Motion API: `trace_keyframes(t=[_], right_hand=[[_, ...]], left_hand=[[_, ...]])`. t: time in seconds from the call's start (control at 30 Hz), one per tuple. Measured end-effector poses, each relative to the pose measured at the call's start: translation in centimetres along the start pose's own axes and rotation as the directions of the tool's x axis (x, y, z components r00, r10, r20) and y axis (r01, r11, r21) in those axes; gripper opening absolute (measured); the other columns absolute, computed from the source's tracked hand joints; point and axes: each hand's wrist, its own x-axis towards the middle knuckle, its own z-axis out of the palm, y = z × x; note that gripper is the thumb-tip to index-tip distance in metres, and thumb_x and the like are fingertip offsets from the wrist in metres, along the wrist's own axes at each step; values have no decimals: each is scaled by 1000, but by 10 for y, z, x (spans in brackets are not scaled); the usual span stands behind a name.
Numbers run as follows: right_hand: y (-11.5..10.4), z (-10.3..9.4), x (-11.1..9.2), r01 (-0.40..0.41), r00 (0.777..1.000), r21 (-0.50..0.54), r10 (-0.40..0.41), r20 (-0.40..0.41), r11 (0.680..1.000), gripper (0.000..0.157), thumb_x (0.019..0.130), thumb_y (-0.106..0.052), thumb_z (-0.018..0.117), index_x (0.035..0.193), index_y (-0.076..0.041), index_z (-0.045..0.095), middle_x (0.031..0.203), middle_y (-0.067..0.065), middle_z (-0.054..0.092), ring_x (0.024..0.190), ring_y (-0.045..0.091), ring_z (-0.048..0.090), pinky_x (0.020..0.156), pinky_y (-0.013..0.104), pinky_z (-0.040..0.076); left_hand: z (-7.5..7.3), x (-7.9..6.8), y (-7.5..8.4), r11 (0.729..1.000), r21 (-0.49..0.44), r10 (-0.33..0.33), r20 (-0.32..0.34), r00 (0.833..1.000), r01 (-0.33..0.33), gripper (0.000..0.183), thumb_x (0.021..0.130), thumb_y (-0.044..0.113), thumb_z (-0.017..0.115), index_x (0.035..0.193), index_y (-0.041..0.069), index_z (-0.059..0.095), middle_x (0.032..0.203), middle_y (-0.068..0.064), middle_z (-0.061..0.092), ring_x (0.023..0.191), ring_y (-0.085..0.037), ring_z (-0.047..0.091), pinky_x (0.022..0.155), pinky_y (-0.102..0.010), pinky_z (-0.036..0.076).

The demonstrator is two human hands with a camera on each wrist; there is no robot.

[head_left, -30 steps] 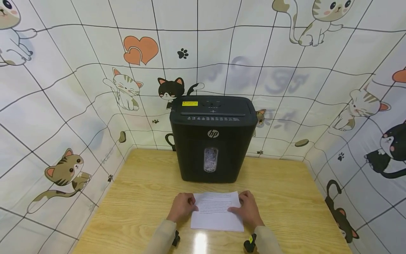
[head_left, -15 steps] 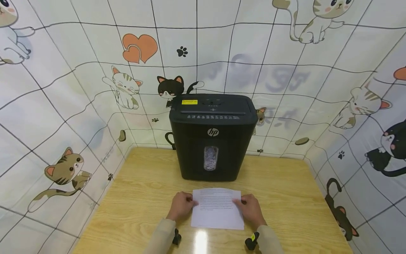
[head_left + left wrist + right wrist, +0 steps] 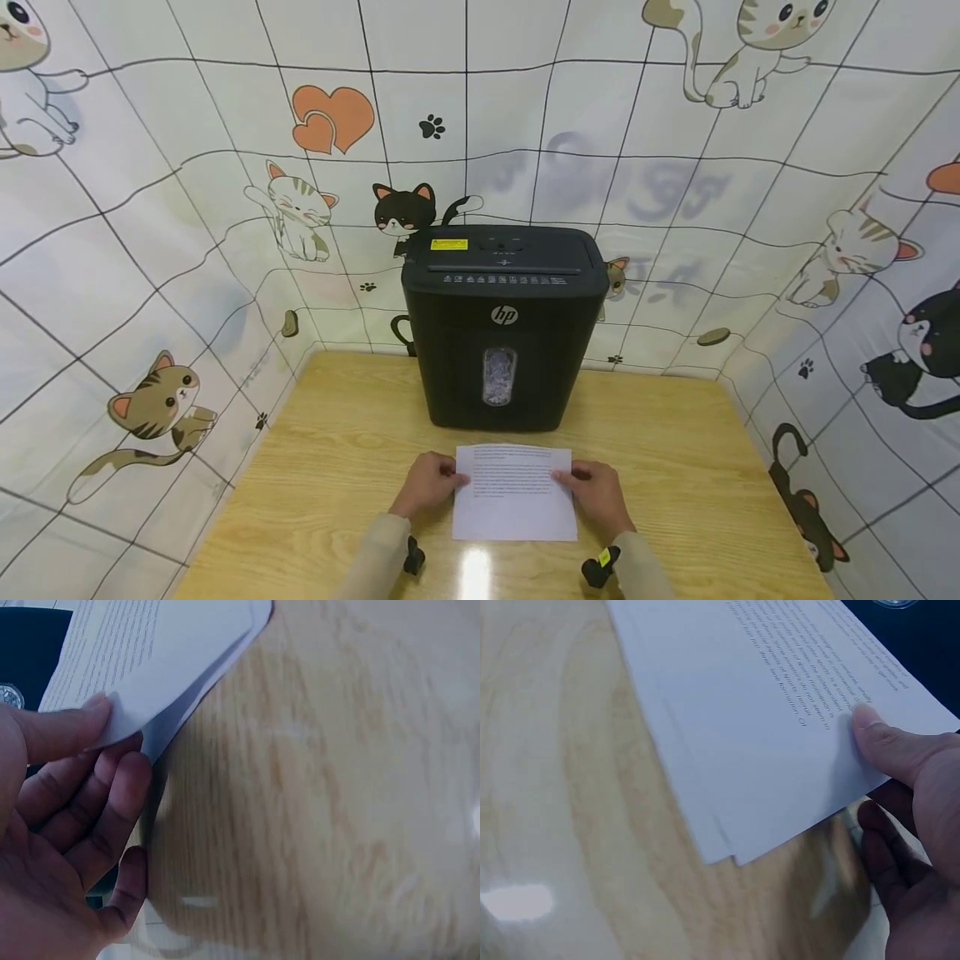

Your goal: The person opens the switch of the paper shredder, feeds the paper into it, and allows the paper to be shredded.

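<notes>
Printed paper sheets [image 3: 514, 512], at least two in a loose stack, are held between both hands in front of the shredder. My left hand [image 3: 431, 483] pinches their left edge, thumb on the printed face and fingers behind, as the left wrist view shows. On the opposite edge my right hand [image 3: 597, 493] grips the paper [image 3: 705, 750] the same way. Its fingertips under the sheet are partly hidden. The sheets' near corners do not line up in the right wrist view. A black HP paper shredder [image 3: 465, 358] stands upright behind the paper, with shreds visible in its window.
The wooden table [image 3: 322, 433] carries the shredder near its back edge. Cat-print cloth walls [image 3: 225, 208] close in the back and both sides. A bright light reflection [image 3: 474, 575] lies on the tabletop near me.
The sheets have shifted slightly away from me and their far edge is now flatter. My right hand has slid a little lower and outward along the right edge.
</notes>
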Motion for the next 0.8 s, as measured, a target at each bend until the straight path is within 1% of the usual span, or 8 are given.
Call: trace_keyframes(t=[0.1, 0.2, 0.33, 0.4, 0.47, 0.53, 0.63, 0.8], right_hand=[[-2, -2, 2, 19, 1000, 20, -19, 25, 1000, 16, 85, -27, 85, 86, -13, 79, 83, 0, 69, 78, 15, 54, 68, 25, 43], [-2, -3, 2, 35, 998, 27, -36, 44, 999, 14, 85, -26, 84, 83, -14, 77, 78, -2, 66, 74, 14, 52, 64, 24, 41], [-5, -5, 2, 20, 997, 22, -21, 73, 1000, 13, 88, -26, 81, 89, -14, 78, 83, -2, 69, 77, 14, 54, 67, 26, 43], [-7, -7, 2, 4, 996, 22, -6, 84, 1000, 12, 90, -26, 80, 92, -14, 78, 85, -2, 70, 78, 14, 55, 68, 26, 44], [-10, -9, 2, 4, 996, 29, -7, 89, 1000, 13, 91, -26, 78, 92, -13, 78, 84, -1, 69, 76, 14, 55, 65, 27, 44], [-12, -13, 2, 9, 996, 45, -13, 92, 999, 13, 91, -26, 78, 90, -13, 77, 81, -1, 67, 73, 14, 54, 62, 26, 44], [-16, -18, 3, 35, 995, 55, -40, 91, 998, 14, 91, -26, 78, 88, -12, 76, 79, -1, 65, 72, 14, 54, 61, 25, 43], [-26, -23, 7, 63, 993, 65, -69, 95, 996, 13, 92, -26, 78, 92, -13, 77, 86, 0, 71, 78, 14, 57, 67, 25, 47]], left_hand=[[-4, 1, 0, 1000, -22, 14, 21, 1000, -14, 27, 89, 17, 79, 66, 11, 66, 61, 9, 50, 56, -4, 41, 52, -20, 34], [-7, 2, 0, 998, -61, 23, 29, 999, -21, 21, 89, 16, 78, 70, 10, 70, 63, 8, 55, 57, -4, 45, 52, -20, 37], [-11, 4, 0, 996, -85, 43, 24, 999, -41, 20, 89, 14, 78, 71, 9, 71, 63, 8, 56, 57, -3, 46, 52, -20, 39], [-13, 6, 0, 993, -97, 63, 11, 998, -62, 19, 89, 13, 78, 71, 9, 72, 63, 8, 57, 57, -2, 46, 53, -20, 40], [-16, 7, 0, 990, -105, 91, -5, 996, -91, 17, 89, 12, 78, 73, 8, 74, 64, 7, 59, 58, -2, 47, 54, -20, 41], [-18, 7, 3, 989, -111, 101, -16, 995, -102, 14, 89, 11, 77, 76, 9, 75, 67, 5, 63, 59, -2, 49, 56, -20, 43], [-23, 8, 9, 989, -97, 110, -27, 994, -112, 13, 90, 11, 77, 77, 10, 76, 70, 4, 66, 61, -2, 51, 57, -20, 45], [-32, 9, 16, 990, -83, 113, -50, 992, -117, 13, 90, 12, 77, 78, 10, 76, 71, 4, 68, 62, -3, 53, 58, -20, 46]])
